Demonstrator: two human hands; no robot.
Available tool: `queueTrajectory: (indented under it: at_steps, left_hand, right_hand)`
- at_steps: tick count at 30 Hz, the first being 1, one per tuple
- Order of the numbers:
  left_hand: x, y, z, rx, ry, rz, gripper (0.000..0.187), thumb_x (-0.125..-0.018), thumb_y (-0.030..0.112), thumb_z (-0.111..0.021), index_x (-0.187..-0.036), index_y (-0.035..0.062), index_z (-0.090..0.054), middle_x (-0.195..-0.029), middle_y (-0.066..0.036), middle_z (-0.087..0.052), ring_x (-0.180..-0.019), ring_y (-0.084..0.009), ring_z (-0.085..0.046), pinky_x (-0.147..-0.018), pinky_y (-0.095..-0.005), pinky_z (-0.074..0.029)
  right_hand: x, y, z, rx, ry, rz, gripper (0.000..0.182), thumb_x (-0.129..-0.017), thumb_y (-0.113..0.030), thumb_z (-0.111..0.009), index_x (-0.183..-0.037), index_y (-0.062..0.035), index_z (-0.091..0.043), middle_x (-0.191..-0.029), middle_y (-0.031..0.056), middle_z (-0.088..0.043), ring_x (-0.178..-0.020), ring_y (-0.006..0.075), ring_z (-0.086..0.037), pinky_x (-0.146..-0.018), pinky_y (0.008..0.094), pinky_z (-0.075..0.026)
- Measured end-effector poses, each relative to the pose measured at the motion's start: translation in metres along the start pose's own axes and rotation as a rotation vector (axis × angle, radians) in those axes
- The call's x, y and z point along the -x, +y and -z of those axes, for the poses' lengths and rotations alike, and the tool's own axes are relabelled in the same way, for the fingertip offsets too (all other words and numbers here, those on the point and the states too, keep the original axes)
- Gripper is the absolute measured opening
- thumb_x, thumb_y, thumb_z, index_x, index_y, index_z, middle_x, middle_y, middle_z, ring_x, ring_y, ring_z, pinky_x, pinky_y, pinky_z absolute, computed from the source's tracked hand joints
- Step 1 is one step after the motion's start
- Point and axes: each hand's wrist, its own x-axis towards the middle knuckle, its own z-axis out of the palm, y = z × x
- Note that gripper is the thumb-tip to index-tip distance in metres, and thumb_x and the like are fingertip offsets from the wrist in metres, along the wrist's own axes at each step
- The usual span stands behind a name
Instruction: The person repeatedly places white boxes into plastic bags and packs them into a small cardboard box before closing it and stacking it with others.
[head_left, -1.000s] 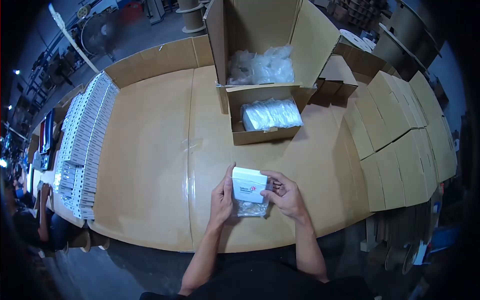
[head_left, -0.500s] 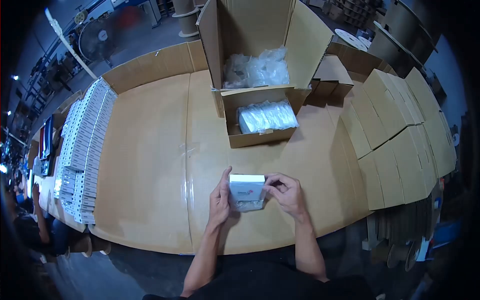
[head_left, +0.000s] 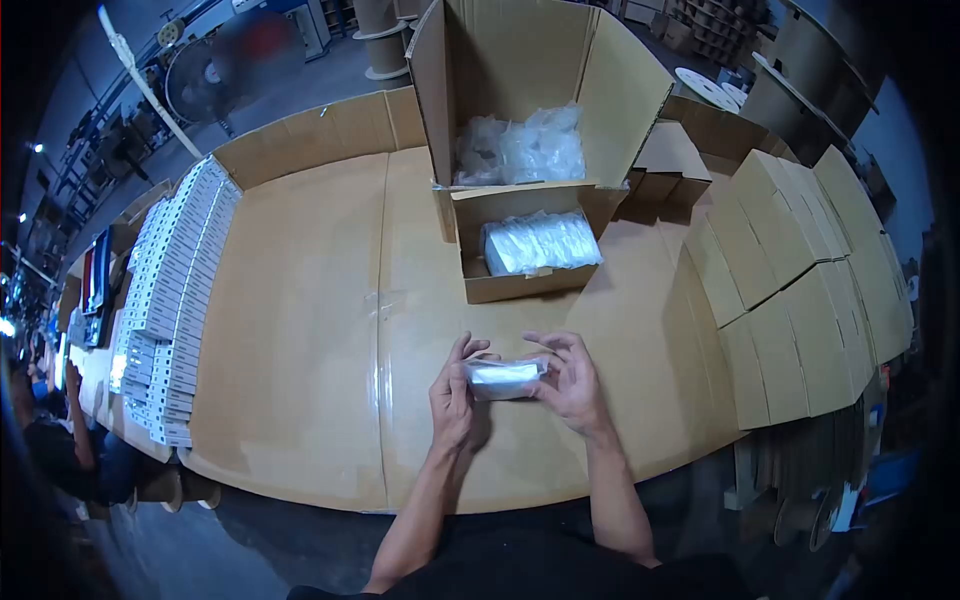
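A small white box [head_left: 503,380] in a clear plastic bag is held between my two hands, above the cardboard-covered table. My left hand [head_left: 455,400] grips its left end, thumb on the near side. On the right end, my right hand [head_left: 572,385] pinches the bag with thumb and fingers. Just beyond my hands stands an open brown carton [head_left: 525,290]. Inside it lies a row of bagged white boxes [head_left: 542,243], packed side by side.
Behind the carton, a taller open cardboard box [head_left: 520,80] holds clear plastic bags [head_left: 525,145]. Stacked white boxes [head_left: 175,270] line the table's left edge. Closed brown cartons [head_left: 790,290] are piled at right. Another person's arm [head_left: 78,420] shows at far left.
The white box has tipped so its printed face no longer shows, and the plastic now covers its top. My right hand's fingers have spread a little around the right end.
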Motion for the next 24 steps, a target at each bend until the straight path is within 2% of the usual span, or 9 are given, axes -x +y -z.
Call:
queueTrajectory:
  at_steps: [1,2,5,6,10,13,18,21,24]
  left_hand:
    - [0.003,0.001,-0.005,0.073,0.018,-0.004,0.059,-0.109,0.037,-0.046,-0.153,-0.0016,-0.038,-0.133,-0.017,-0.058,-0.111,-0.0244,-0.065,-0.099,-0.0359,-0.052]
    - [0.001,0.002,-0.002,0.110,0.010,-0.019,0.062,-0.102,0.024,-0.063,-0.152,-0.0013,-0.037,-0.134,-0.014,-0.056,-0.110,-0.0235,-0.065,-0.097,-0.0358,-0.053]
    - [0.000,0.010,0.012,-0.406,-0.199,-0.163,0.080,-0.084,0.018,-0.083,-0.148,-0.0018,-0.040,-0.129,-0.015,-0.059,-0.109,-0.0237,-0.064,-0.094,-0.0355,-0.054]
    - [0.002,0.011,0.015,-0.393,-0.212,-0.125,0.067,-0.083,0.012,-0.083,-0.138,-0.0020,-0.048,-0.125,-0.015,-0.061,-0.108,-0.0228,-0.064,-0.093,-0.0349,-0.054]
    - [0.002,0.023,0.019,-0.461,-0.210,-0.045,0.009,-0.082,-0.004,-0.077,-0.090,-0.0023,-0.073,-0.109,-0.015,-0.069,-0.099,-0.0203,-0.067,-0.085,-0.0317,-0.056]
    - [0.000,0.029,0.023,-0.505,-0.192,-0.028,0.005,-0.084,-0.004,-0.076,-0.086,-0.0016,-0.072,-0.103,-0.015,-0.071,-0.096,-0.0200,-0.068,-0.082,-0.0316,-0.056]
    - [0.005,0.030,0.013,-0.399,-0.036,0.128,0.011,-0.090,0.002,-0.076,-0.087,-0.0024,-0.066,-0.098,-0.013,-0.073,-0.087,-0.0128,-0.067,-0.080,-0.0274,-0.054]
    - [0.006,0.031,0.008,-0.423,0.025,0.141,0.013,-0.090,0.002,-0.076,-0.086,-0.0010,-0.065,-0.096,-0.012,-0.073,-0.086,-0.0118,-0.066,-0.079,-0.0256,-0.053]
    - [0.008,0.028,0.006,-0.415,0.007,0.120,0.016,-0.091,0.004,-0.076,-0.083,0.0008,-0.061,-0.094,-0.011,-0.072,-0.084,-0.0106,-0.065,-0.077,-0.0250,-0.053]
  right_hand:
    - [0.004,0.002,-0.003,-0.022,0.034,0.019,0.058,-0.081,0.008,-0.077,-0.131,-0.0014,-0.050,-0.139,0.0209,-0.054,-0.117,0.0242,-0.063,-0.096,0.0347,-0.055]
    - [0.007,0.005,-0.002,0.014,0.021,0.006,0.072,-0.079,0.008,-0.079,-0.141,-0.0021,-0.042,-0.136,0.0202,-0.057,-0.117,0.0229,-0.062,-0.097,0.0335,-0.054]
    - [0.012,0.013,0.002,0.133,-0.065,-0.081,0.071,-0.079,0.008,-0.078,-0.141,-0.0016,-0.045,-0.133,0.0192,-0.060,-0.115,0.0232,-0.063,-0.097,0.0327,-0.054]
    - [0.014,0.010,0.001,0.095,-0.038,-0.206,0.055,-0.081,0.010,-0.076,-0.132,-0.0013,-0.058,-0.125,0.0158,-0.066,-0.116,0.0223,-0.064,-0.097,0.0326,-0.054]
    - [0.009,0.011,0.001,0.383,-0.141,0.039,0.021,-0.087,0.011,-0.069,-0.103,-0.0001,-0.076,-0.115,0.0123,-0.072,-0.102,0.0176,-0.067,-0.089,0.0291,-0.056]
    - [0.011,-0.001,0.007,0.284,-0.110,-0.134,0.018,-0.090,0.009,-0.066,-0.103,0.0017,-0.075,-0.116,0.0133,-0.071,-0.098,0.0166,-0.067,-0.088,0.0286,-0.055]
    - [0.017,0.009,0.016,0.116,0.180,-0.067,0.008,-0.092,0.002,-0.068,-0.100,-0.0002,-0.069,-0.121,0.0178,-0.067,-0.102,0.0193,-0.067,-0.090,0.0313,-0.054]
    - [0.019,-0.007,0.018,0.116,0.198,0.234,0.004,-0.092,-0.002,-0.071,-0.096,-0.0020,-0.070,-0.133,0.0189,-0.061,-0.113,0.0232,-0.063,-0.097,0.0367,-0.051]
    - [0.021,-0.017,0.009,0.377,-0.110,0.078,0.018,-0.086,0.001,-0.075,-0.103,-0.0043,-0.076,-0.142,0.0183,-0.056,-0.123,0.0242,-0.056,-0.104,0.0377,-0.045]
